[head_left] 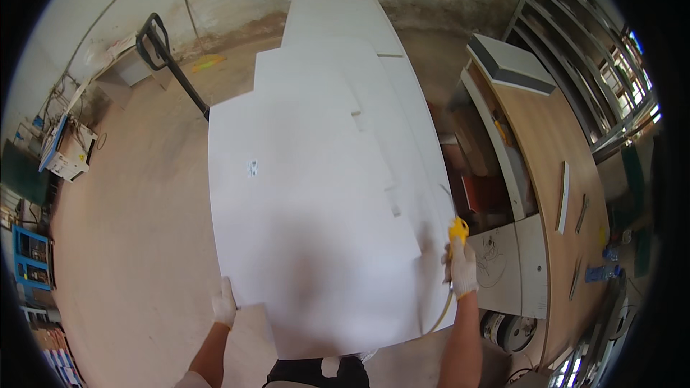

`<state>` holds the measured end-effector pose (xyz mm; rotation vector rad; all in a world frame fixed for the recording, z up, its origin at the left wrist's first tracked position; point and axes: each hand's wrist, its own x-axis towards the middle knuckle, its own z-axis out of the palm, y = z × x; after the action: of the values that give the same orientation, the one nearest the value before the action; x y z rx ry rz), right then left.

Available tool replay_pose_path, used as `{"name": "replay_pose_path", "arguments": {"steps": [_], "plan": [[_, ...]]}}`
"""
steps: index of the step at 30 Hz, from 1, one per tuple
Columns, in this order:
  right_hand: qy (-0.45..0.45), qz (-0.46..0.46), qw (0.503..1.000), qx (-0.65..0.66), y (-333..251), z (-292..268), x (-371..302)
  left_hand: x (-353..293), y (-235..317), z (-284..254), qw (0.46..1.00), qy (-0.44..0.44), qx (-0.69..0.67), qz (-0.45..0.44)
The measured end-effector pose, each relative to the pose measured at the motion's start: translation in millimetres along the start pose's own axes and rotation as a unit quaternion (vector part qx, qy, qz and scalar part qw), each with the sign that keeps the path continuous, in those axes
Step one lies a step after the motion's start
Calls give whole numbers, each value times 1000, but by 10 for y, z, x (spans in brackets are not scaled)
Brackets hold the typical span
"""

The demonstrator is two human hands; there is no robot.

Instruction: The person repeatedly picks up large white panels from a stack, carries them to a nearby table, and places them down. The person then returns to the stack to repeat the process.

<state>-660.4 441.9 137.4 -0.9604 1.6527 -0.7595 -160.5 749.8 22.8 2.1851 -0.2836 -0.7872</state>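
Observation:
White flat panels (316, 194) lie stacked in staggered steps in front of me, with a small label on the upper one and notches along the right side. My left hand (224, 305), in a pale glove, is closed at the near left edge of the panels; its fingertips are partly hidden. On the right side, my gloved right hand (462, 269) grips a yellow air blow gun (458, 228) with a thin nozzle pointing away from me. A yellowish hose (444, 312) trails from it across the near right corner of the stack.
A pallet truck handle (167, 57) rises beyond the stack's left side. To the right stands a wood-topped workbench (539, 122) bearing a grey-white block (512, 65), a white strip and hand tools. Metal racking (575, 43) is behind it. A machine (72, 147) stands far left.

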Motion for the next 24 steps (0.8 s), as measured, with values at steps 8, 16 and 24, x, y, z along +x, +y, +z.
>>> {"name": "replay_pose_path", "arguments": {"steps": [8,16,24], "plan": [[-108,-61,975,-183,-1156,1239,498,-568,-872,-366,991,-22,12,-129],[-328,-11,903,-278,-732,2094,-14,-431,-720,-637,986,-150,65,-34],[-289,111,915,-259,173,781,-1517,-319,-673,-547,989,-126,47,-59]]}}
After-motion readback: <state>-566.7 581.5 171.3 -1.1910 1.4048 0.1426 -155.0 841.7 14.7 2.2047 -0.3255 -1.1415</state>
